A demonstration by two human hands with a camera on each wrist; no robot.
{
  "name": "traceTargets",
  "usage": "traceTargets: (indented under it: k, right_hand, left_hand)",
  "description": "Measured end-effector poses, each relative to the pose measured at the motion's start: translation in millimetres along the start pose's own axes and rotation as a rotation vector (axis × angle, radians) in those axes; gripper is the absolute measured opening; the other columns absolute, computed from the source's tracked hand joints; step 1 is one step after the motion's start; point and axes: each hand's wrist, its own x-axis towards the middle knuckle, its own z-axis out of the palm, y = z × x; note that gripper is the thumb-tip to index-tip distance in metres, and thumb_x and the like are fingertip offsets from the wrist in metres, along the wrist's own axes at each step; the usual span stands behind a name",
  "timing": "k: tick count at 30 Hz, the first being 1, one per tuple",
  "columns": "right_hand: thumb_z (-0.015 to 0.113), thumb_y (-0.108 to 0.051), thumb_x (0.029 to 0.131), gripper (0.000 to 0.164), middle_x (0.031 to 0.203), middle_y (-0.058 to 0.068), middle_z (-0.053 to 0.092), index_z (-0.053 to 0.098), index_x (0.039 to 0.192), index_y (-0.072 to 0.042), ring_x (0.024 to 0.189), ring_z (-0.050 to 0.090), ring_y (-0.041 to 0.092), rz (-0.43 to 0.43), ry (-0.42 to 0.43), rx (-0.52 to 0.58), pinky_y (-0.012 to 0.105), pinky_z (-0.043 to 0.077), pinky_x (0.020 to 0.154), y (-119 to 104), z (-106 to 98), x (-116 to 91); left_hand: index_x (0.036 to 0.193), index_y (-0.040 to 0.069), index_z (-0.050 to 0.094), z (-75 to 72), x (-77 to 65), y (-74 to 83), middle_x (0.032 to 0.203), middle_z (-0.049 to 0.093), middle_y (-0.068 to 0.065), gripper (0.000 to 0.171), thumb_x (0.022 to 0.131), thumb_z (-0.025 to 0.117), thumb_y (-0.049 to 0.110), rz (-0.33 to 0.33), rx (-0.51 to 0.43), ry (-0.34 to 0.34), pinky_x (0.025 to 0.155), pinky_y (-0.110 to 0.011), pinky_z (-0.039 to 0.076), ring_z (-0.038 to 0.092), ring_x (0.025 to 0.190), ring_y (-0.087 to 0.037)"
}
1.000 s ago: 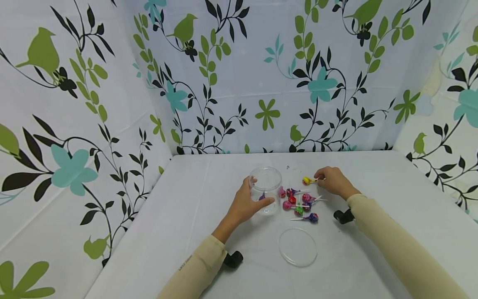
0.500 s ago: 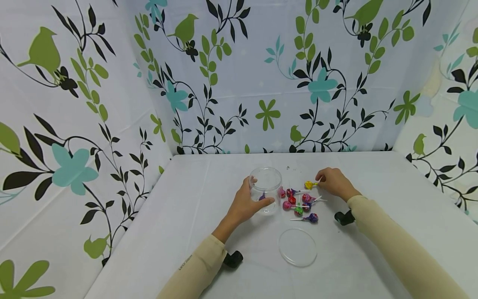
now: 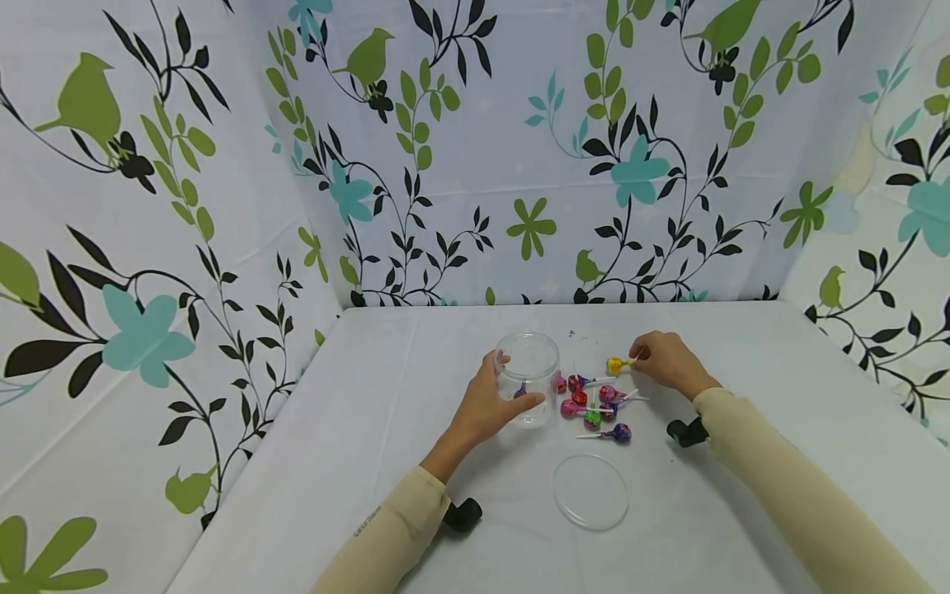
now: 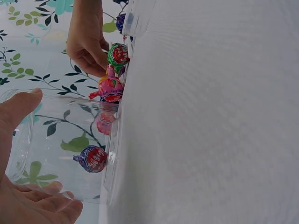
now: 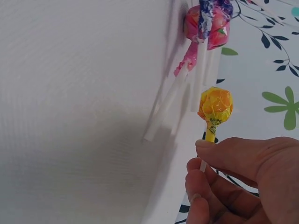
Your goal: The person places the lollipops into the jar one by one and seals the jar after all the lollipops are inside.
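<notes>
My left hand (image 3: 482, 406) grips a clear round jar (image 3: 529, 356) that stands upright on the table, its mouth uncovered. Inside the jar, on its bottom, lies a purple-wrapped lollipop (image 4: 92, 158). At the far right of the loose candies, my right hand (image 3: 665, 363) pinches a yellow lollipop (image 5: 216, 105) by its stick, between thumb and fingers. The right wrist view has its wrapped head pointing away from the fingertips. Several other lollipops (image 3: 609, 394) in pink, red, green and purple wrappers lie in a loose cluster between the jar and my right hand.
A clear round lid (image 3: 591, 492) lies flat on the white table (image 3: 416, 355), nearer to me than the candies. One purple lollipop (image 3: 620, 432) lies at the near side of the cluster. Patterned cloth (image 3: 530, 247) hangs behind and at both sides.
My right hand has shifted slightly right and drawn the yellow lollipop a little the same way, turning its head. The left hand and the jar have stayed in place.
</notes>
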Motion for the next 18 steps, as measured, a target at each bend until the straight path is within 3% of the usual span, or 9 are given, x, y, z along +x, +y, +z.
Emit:
traceTargets:
  k: [18]
  right_hand:
    - [0.072,-0.004,0.097,0.009,0.094,0.013,0.071,0.073,0.102,0.003,0.087,0.061,0.031,-0.036,0.051,0.042,0.049,0.057,0.079,-15,-11,-4]
  left_hand:
    - [0.159,0.004,0.029,0.6,0.0,0.7,0.156,0.046,-0.015,0.102,0.085,0.085,0.047,-0.003,0.017,0.003,0.112,-0.057,0.04,0.045,0.141,-0.034]
